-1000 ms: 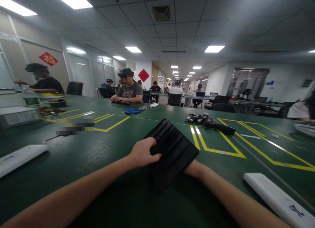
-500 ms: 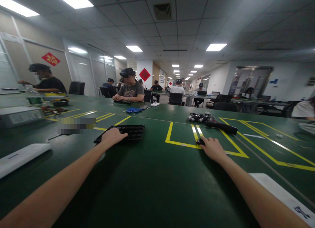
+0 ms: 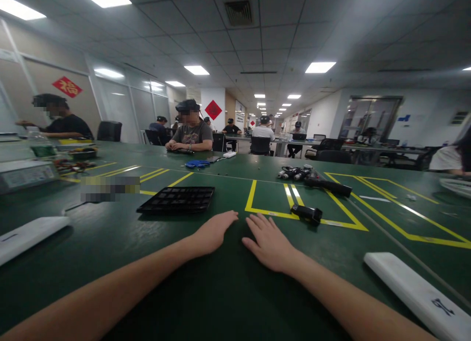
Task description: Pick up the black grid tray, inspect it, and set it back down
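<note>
My left hand point(image 3: 214, 231) hovers or rests over the green table, fingers stretched out toward the right and holding nothing. Close beside it, my right hand point(image 3: 270, 244) is palm down with spread fingers, also holding nothing. Just beyond the left hand lies a flat black tray point(image 3: 178, 200) divided into compartments. Right of my right hand, a small black object with a blocky end point(image 3: 308, 213) lies across the yellow tape outline point(image 3: 268, 212); its kind cannot be made out.
A black tube-like thing point(image 3: 329, 186) lies by a bundle of cables with metallic ends point(image 3: 294, 172). White slabs point(image 3: 33, 237) flank me left and right. A blue item point(image 3: 197, 163) sits farther back, near a seated person point(image 3: 190, 132). A grey box point(image 3: 25, 175) stands left.
Both hands have let go: the left of the black tray, the right of the small black object. They have moved inward and closer to me, nearly meeting in the middle.
</note>
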The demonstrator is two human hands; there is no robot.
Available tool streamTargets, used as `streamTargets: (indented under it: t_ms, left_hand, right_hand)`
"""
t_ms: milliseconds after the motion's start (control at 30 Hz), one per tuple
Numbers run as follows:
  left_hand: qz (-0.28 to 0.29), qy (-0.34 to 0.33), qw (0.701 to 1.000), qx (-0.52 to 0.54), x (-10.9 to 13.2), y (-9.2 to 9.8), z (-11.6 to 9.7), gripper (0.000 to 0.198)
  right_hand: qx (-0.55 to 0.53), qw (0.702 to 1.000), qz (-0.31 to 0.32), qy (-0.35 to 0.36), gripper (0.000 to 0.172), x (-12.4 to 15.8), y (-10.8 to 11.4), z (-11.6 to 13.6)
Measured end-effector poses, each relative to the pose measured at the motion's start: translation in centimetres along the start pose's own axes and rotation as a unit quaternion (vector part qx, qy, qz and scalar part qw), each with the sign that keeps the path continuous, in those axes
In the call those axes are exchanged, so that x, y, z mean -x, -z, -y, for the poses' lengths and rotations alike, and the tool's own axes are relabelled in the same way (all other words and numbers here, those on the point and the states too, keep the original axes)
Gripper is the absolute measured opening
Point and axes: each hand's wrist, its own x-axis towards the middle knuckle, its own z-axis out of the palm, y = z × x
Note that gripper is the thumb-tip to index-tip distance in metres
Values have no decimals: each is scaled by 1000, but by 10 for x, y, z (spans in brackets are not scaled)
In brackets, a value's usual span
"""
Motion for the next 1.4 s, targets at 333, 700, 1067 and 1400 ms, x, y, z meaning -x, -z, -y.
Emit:
streamTargets:
  t_ms: [333, 700, 1067, 1400]
  left_hand:
    - [7, -79, 997, -14, 13, 12, -28, 34]
    - [77, -127, 988, -49, 22, 14, -67, 26]
    - [85, 55, 979, -179, -1, 11, -7, 19]
    - [-178, 388, 854, 297, -10, 84, 70, 10]
  right_hand:
    - [82, 996, -21, -7, 53, -5, 17, -23]
    - [202, 933, -82, -285, 52, 10, 36, -134]
    - [185, 935, -81, -292, 49, 9, 38, -125]
    - [179, 937, -92, -286, 49, 9, 37, -127]
